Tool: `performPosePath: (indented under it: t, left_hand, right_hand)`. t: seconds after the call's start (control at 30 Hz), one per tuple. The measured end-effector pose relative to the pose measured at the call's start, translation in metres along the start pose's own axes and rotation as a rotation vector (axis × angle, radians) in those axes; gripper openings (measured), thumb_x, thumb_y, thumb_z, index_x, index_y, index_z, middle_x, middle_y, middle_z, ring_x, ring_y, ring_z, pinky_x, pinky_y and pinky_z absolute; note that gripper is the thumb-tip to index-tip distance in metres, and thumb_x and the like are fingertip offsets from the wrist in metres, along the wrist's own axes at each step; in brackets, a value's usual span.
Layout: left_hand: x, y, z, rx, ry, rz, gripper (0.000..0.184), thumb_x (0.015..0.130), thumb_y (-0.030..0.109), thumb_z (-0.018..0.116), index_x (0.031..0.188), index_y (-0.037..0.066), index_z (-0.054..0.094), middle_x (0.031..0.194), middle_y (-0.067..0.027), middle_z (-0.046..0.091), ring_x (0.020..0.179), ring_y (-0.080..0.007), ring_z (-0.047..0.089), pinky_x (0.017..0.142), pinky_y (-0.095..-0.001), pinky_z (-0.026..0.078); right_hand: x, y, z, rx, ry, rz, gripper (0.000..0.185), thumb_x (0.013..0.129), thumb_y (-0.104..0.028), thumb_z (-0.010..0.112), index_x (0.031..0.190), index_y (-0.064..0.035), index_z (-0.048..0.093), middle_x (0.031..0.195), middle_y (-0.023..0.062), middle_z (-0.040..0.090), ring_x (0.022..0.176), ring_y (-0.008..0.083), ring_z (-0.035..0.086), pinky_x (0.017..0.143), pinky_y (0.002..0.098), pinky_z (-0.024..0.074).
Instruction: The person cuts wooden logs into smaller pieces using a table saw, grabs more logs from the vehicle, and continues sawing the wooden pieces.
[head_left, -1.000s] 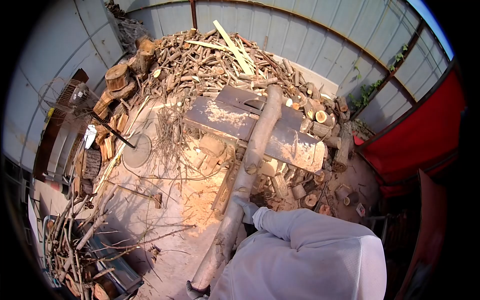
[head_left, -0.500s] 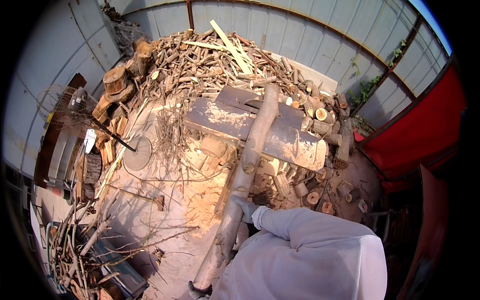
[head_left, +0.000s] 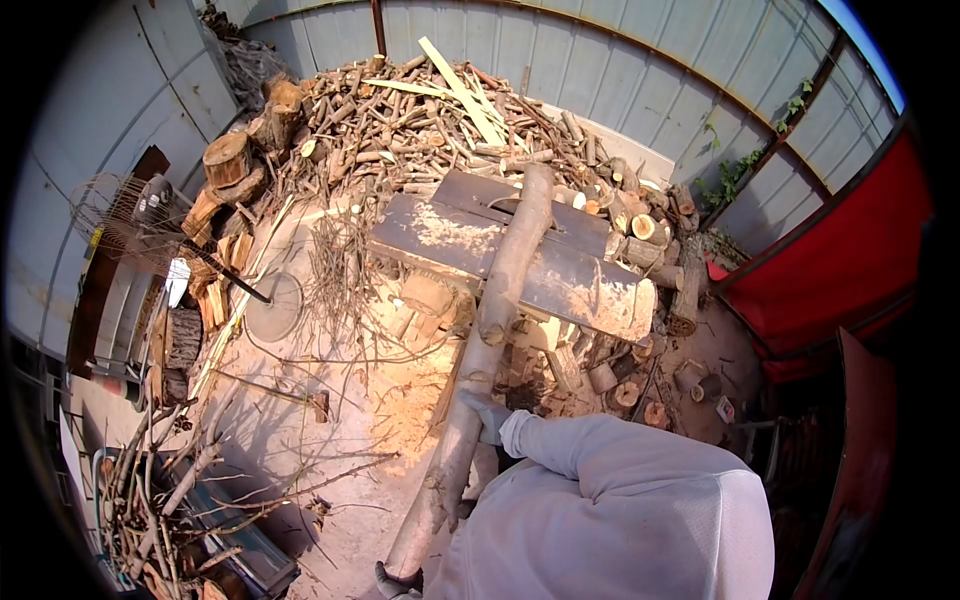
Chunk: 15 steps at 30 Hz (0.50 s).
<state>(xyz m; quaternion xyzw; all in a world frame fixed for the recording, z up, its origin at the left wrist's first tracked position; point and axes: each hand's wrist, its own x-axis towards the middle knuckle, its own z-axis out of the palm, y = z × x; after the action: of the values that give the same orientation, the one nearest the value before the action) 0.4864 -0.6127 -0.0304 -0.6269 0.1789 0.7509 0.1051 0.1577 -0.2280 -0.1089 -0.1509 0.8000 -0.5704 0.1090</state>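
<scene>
A long, thick log (head_left: 465,420) runs from the bottom of the view up across a dark saw table (head_left: 572,285). Its far end lies on the tabletop beside a curved saw blade (head_left: 503,204), which the log partly covers. My right hand (head_left: 487,418), in a grey glove, grips the log from its right side near the middle. At the near end, low in the view, my left hand (head_left: 395,581) wears a dark glove and is curled around the log, mostly hidden by it. Sawdust (head_left: 450,228) coats parts of the tabletop.
Behind the table rises a pile of cut firewood (head_left: 380,130). Thin branches (head_left: 150,500) fill a cart at the lower left. A fan (head_left: 140,215) on a round base (head_left: 274,308) stands left. A red sheet (head_left: 830,270) hangs at the right.
The log's far end has shifted slightly left on the saw table. Both hands keep their hold in nearly the same places.
</scene>
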Motion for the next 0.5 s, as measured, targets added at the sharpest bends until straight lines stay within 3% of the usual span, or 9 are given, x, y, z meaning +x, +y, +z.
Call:
performPosePath:
  t: [0.17,0.2,0.23,0.3,0.33,0.4,0.43,0.5]
  left_hand:
    - [0.002,0.004,0.002,-0.003,0.015,0.0,0.064,0.079,0.06,0.063,0.128,0.02,0.055,0.123,-0.0062,0.064,0.105,-0.0331,0.061,0.087,-0.0512,0.051]
    - [0.002,0.006,0.002,-0.006,0.017,0.0,0.063,0.079,0.06,0.063,0.127,0.021,0.055,0.122,-0.0058,0.064,0.104,-0.0329,0.061,0.086,-0.0511,0.051]
    - [0.003,0.006,0.002,-0.005,0.016,0.002,0.063,0.079,0.06,0.063,0.127,0.021,0.056,0.122,-0.0055,0.064,0.103,-0.0326,0.062,0.086,-0.051,0.051]
    - [0.003,0.008,0.001,-0.008,0.023,0.002,0.061,0.079,0.06,0.063,0.126,0.022,0.057,0.121,-0.0047,0.065,0.102,-0.0321,0.062,0.085,-0.0507,0.052]
    - [0.004,0.009,0.0,-0.008,0.027,0.006,0.061,0.078,0.06,0.063,0.126,0.022,0.057,0.12,-0.0043,0.066,0.102,-0.0319,0.063,0.084,-0.0506,0.052]
    - [0.007,0.01,0.002,-0.011,0.037,0.004,0.059,0.078,0.06,0.063,0.125,0.023,0.058,0.119,-0.0035,0.067,0.101,-0.0313,0.064,0.083,-0.0503,0.053]
    - [0.006,0.012,0.003,-0.011,0.036,0.008,0.059,0.078,0.06,0.063,0.124,0.023,0.059,0.119,-0.0031,0.067,0.1,-0.0311,0.064,0.083,-0.0502,0.053]
    - [0.004,0.015,-0.001,-0.009,0.044,0.016,0.057,0.078,0.06,0.063,0.123,0.024,0.06,0.118,-0.0023,0.068,0.099,-0.0306,0.065,0.082,-0.0499,0.053]
  right_hand:
    - [0.007,-0.042,-0.015,0.697,0.12,0.448,0.081,0.076,-0.016,0.081,0.146,-0.0048,0.044,0.146,0.0169,0.048,0.135,0.0302,0.047,0.113,0.0379,0.0389]
    - [0.008,-0.048,-0.018,0.683,0.133,0.452,0.082,0.075,-0.017,0.082,0.147,-0.0052,0.043,0.147,0.0174,0.048,0.136,0.0312,0.047,0.113,0.0385,0.0387]
    - [0.009,-0.052,-0.019,0.547,0.116,0.396,0.084,0.074,-0.018,0.082,0.147,-0.0057,0.043,0.148,0.0179,0.047,0.136,0.0321,0.046,0.113,0.0391,0.0386]
    - [0.011,-0.06,-0.02,-0.254,-0.014,-0.026,0.089,0.073,-0.028,0.082,0.147,-0.0008,0.042,0.148,0.0248,0.045,0.138,0.0386,0.043,0.116,0.0425,0.0353]
    - [0.016,-0.093,-0.026,0.316,0.041,0.274,0.089,0.073,-0.027,0.081,0.148,-0.0011,0.041,0.149,0.0245,0.045,0.139,0.0385,0.043,0.116,0.042,0.035]
    - [0.018,-0.105,-0.029,0.884,0.094,0.567,0.089,0.073,-0.026,0.08,0.148,-0.0014,0.041,0.15,0.0242,0.044,0.139,0.0384,0.042,0.116,0.0416,0.0347]
    - [0.016,-0.09,-0.027,0.338,0.038,0.247,0.09,0.072,-0.023,0.081,0.149,-0.0014,0.04,0.151,0.0243,0.043,0.141,0.0384,0.041,0.117,0.0411,0.0342]
    - [0.02,-0.063,-0.023,-0.206,-0.023,-0.076,0.093,0.07,-0.02,0.082,0.15,-0.0014,0.039,0.152,0.0244,0.042,0.142,0.0384,0.04,0.117,0.0407,0.0338]
